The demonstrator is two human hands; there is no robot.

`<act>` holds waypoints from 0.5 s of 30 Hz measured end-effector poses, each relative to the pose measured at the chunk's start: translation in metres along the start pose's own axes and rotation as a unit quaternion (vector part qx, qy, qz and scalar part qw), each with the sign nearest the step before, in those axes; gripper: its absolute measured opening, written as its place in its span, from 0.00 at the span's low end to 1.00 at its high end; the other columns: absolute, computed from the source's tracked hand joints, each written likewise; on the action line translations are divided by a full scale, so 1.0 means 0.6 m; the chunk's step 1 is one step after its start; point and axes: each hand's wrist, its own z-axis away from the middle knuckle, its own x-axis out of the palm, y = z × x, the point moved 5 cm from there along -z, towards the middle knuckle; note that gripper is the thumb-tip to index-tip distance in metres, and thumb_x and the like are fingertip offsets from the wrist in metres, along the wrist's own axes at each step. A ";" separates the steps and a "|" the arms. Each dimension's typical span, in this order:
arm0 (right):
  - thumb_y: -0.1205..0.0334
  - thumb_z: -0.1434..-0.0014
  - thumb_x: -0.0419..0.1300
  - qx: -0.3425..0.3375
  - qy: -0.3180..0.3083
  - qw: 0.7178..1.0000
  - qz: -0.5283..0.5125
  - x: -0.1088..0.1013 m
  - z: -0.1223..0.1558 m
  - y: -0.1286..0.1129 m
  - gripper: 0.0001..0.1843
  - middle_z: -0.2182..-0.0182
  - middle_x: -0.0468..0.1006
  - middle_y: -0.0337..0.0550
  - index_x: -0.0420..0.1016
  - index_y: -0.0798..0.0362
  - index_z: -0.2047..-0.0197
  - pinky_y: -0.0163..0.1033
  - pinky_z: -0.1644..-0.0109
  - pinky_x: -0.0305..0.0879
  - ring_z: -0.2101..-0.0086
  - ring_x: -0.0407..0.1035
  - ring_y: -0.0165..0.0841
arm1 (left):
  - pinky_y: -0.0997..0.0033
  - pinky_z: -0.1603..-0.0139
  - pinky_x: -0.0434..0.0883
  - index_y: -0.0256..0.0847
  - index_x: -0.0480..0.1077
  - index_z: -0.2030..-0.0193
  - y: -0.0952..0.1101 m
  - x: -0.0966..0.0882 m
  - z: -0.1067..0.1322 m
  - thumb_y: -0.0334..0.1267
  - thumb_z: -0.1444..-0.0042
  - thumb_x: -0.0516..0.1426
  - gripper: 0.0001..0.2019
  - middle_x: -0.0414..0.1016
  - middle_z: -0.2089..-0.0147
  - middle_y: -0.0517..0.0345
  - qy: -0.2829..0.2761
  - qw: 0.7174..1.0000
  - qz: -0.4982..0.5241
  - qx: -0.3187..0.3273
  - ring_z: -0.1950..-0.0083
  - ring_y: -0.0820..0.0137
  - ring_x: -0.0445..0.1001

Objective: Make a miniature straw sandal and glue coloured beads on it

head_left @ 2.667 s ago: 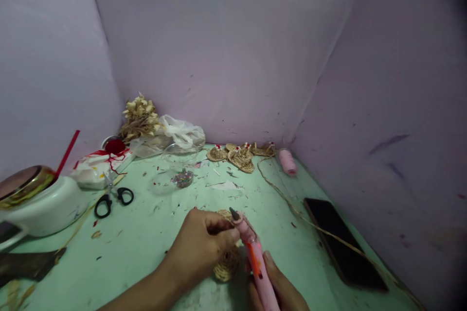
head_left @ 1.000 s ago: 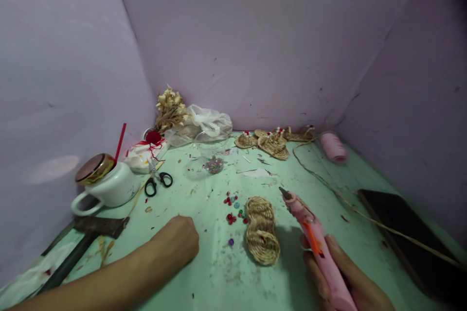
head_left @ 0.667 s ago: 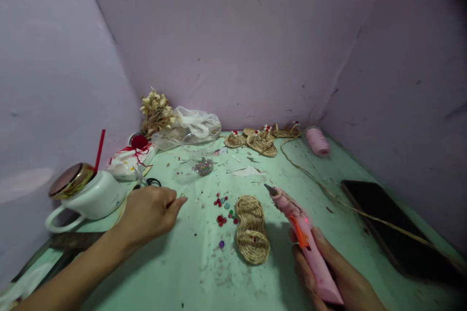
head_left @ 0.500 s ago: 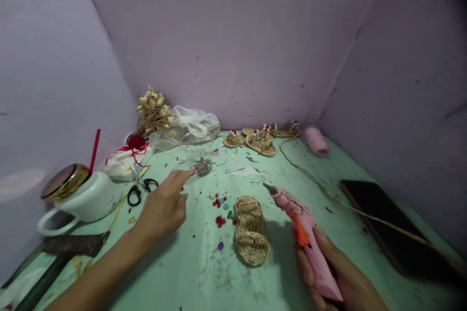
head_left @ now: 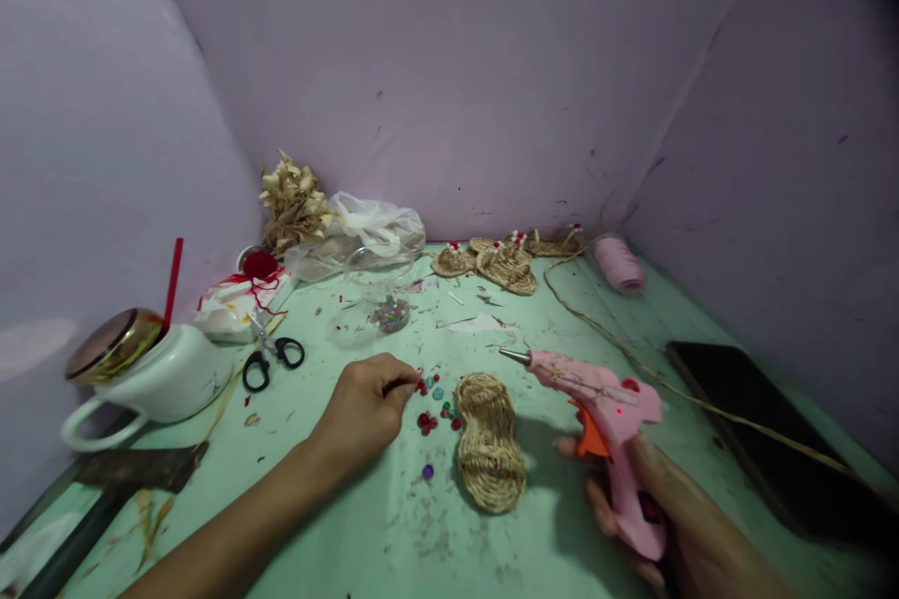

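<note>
My right hand (head_left: 632,496) is wrapped round a pink hot glue gun (head_left: 622,421) with an orange trigger. Its metal nozzle points left, above the table. My left hand (head_left: 369,402) is closed in a pinch at the edge of a small group of red and blue beads (head_left: 427,421); whatever lies between the fingertips is too small to make out. Between the hands lies a small woven straw slipper (head_left: 490,445) with a band across its near end. A purple bead (head_left: 428,472) sits apart, nearer to me.
Behind are a clear cup of beads (head_left: 390,314), finished straw slippers (head_left: 507,267) and a pink thread spool (head_left: 618,264). Scissors (head_left: 272,363), a white mug (head_left: 175,379) and a hammer-like tool (head_left: 140,468) lie left. A dark phone (head_left: 773,440) lies right, with a straw cord across it.
My left hand has come back from near the bead cup to the loose beads, its pointing finger now drawn into a pinch. The glue gun has turned sideways in my right hand.
</note>
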 end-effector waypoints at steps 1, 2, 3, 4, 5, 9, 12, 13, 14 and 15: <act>0.36 0.53 0.56 -0.004 -0.002 1.000 0.002 0.001 0.000 -0.002 0.29 0.85 0.69 0.39 0.75 0.55 0.64 0.28 0.86 0.50 0.87 0.52 0.23 | 0.70 0.63 0.68 0.38 0.75 0.69 -0.004 0.003 0.000 0.29 0.51 0.53 0.09 0.77 0.67 0.54 -0.014 1.000 0.006 -0.006 0.66 0.69 0.73; 0.36 0.53 0.56 -0.008 -0.004 1.000 0.006 0.002 0.000 -0.004 0.29 0.84 0.69 0.39 0.75 0.55 0.64 0.28 0.86 0.50 0.86 0.52 0.23 | 0.70 0.63 0.68 0.38 0.75 0.69 -0.009 0.007 0.001 0.28 0.51 0.53 0.09 0.77 0.68 0.54 -0.025 1.000 0.013 -0.013 0.66 0.69 0.73; 0.35 0.53 0.55 -0.010 -0.005 1.000 0.013 0.004 0.001 -0.006 0.30 0.84 0.69 0.39 0.75 0.55 0.64 0.29 0.85 0.51 0.86 0.52 0.24 | 0.70 0.63 0.68 0.38 0.75 0.69 -0.014 0.010 0.002 0.29 0.52 0.53 0.09 0.77 0.68 0.54 -0.031 0.999 0.019 -0.020 0.66 0.69 0.73; 0.35 0.53 0.55 -0.013 -0.005 1.000 0.022 0.005 0.002 -0.008 0.30 0.84 0.68 0.39 0.75 0.54 0.64 0.29 0.84 0.51 0.85 0.52 0.24 | 0.70 0.63 0.68 0.38 0.75 0.69 -0.018 0.013 0.003 0.29 0.52 0.54 0.09 0.77 0.68 0.55 -0.031 0.999 0.023 -0.026 0.66 0.69 0.73; 0.34 0.53 0.54 -0.016 -0.004 0.999 0.033 0.005 0.003 -0.009 0.30 0.84 0.68 0.39 0.75 0.54 0.64 0.29 0.84 0.51 0.84 0.52 0.25 | 0.70 0.63 0.68 0.38 0.75 0.68 -0.022 0.016 0.002 0.29 0.52 0.54 0.09 0.77 0.68 0.55 -0.025 0.999 0.026 -0.029 0.66 0.69 0.73; 0.36 0.51 0.54 -0.040 -0.006 0.996 0.079 0.003 0.003 -0.013 0.27 0.83 0.69 0.39 0.75 0.50 0.63 0.30 0.82 0.53 0.82 0.52 0.27 | 0.71 0.64 0.69 0.39 0.75 0.69 -0.028 0.031 -0.004 0.29 0.52 0.54 0.08 0.76 0.68 0.56 0.001 0.999 0.045 -0.010 0.66 0.69 0.74; 0.38 0.50 0.55 -0.063 -0.004 0.993 0.100 -0.002 0.001 -0.014 0.24 0.82 0.69 0.39 0.75 0.49 0.63 0.31 0.82 0.53 0.82 0.53 0.28 | 0.73 0.67 0.70 0.39 0.75 0.68 -0.033 0.048 -0.009 0.29 0.52 0.54 0.09 0.75 0.68 0.56 0.001 0.998 0.065 0.003 0.69 0.71 0.74; 0.38 0.50 0.55 -0.068 -0.002 0.992 0.104 -0.003 0.000 -0.013 0.23 0.82 0.69 0.39 0.75 0.48 0.64 0.31 0.82 0.52 0.82 0.53 0.28 | 0.73 0.68 0.70 0.40 0.75 0.67 -0.034 0.053 -0.010 0.29 0.52 0.54 0.09 0.75 0.67 0.56 0.000 0.997 0.073 0.004 0.71 0.71 0.74; 0.38 0.50 0.54 -0.069 -0.001 0.992 0.106 -0.004 0.000 -0.012 0.23 0.82 0.69 0.39 0.75 0.48 0.64 0.31 0.82 0.53 0.82 0.53 0.28 | 0.73 0.70 0.70 0.40 0.76 0.66 -0.036 0.057 -0.012 0.30 0.51 0.54 0.09 0.75 0.67 0.56 -0.001 0.997 0.080 0.004 0.73 0.73 0.73; 0.38 0.49 0.54 -0.070 0.000 0.992 0.107 -0.005 -0.001 -0.011 0.23 0.82 0.69 0.39 0.75 0.48 0.64 0.31 0.82 0.53 0.82 0.53 0.28 | 0.73 0.71 0.70 0.40 0.76 0.65 -0.038 0.060 -0.013 0.30 0.51 0.55 0.10 0.75 0.67 0.57 -0.002 0.996 0.087 0.003 0.75 0.73 0.73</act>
